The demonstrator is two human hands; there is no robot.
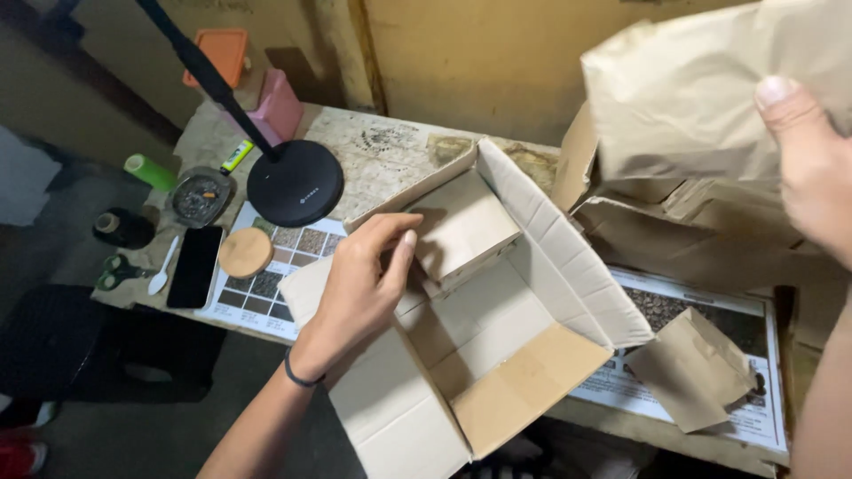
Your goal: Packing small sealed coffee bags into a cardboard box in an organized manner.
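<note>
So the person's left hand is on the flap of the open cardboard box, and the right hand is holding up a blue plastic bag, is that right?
Not quite. The head view shows the right hand holding up a brown paper bag, not a blue plastic one. The rest stands: the left hand is on a flap of the open cardboard box.

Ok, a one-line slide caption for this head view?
Left hand reaches into an open cardboard box while right hand holds a brown paper bag.
</note>
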